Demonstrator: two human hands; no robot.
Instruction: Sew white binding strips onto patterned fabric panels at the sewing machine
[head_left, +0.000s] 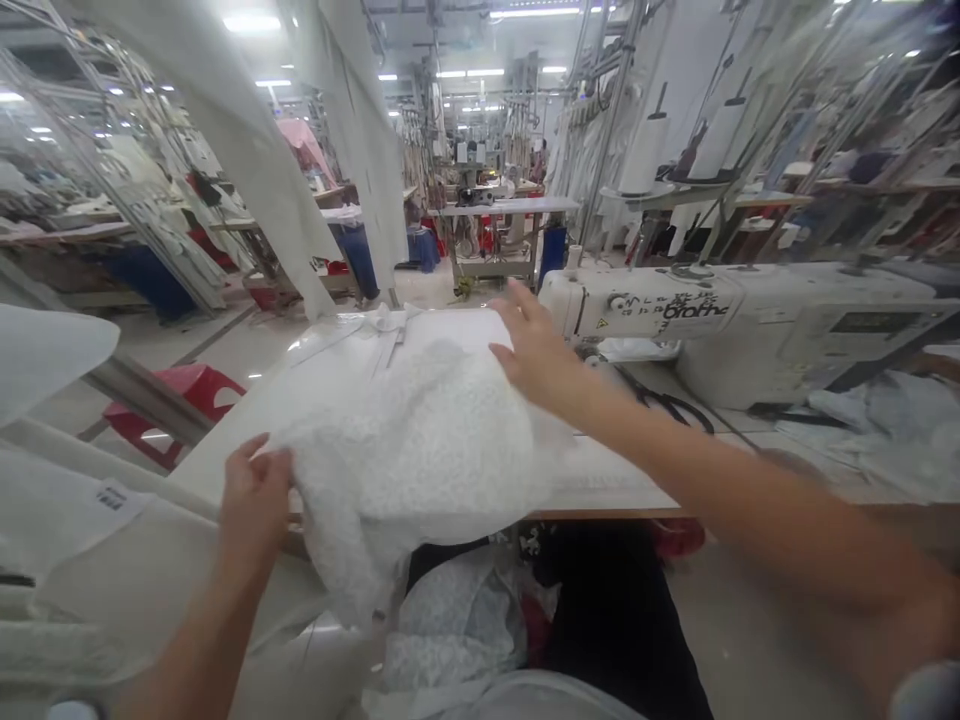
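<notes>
A pale patterned fabric piece (442,440) lies across the white sewing table (247,440) and hangs over its front edge. At the fabric's left corner, my left hand (255,490) pinches the cloth between thumb and fingers. My right hand (536,350) hovers by the fabric's far right side, fingers apart, with nothing visible in it. Just right of that hand stands a white Brother sewing machine (645,300). More of the patterned cloth (457,620) rests on my lap below the table edge.
Black-handled scissors (667,405) lie under the machine arm. Crumpled fabric (892,420) sits at the table's right. Long white cloth strips (247,130) hang at the upper left. A red stool (172,410) stands left of the table. Thread cones (645,155) rise behind the machine.
</notes>
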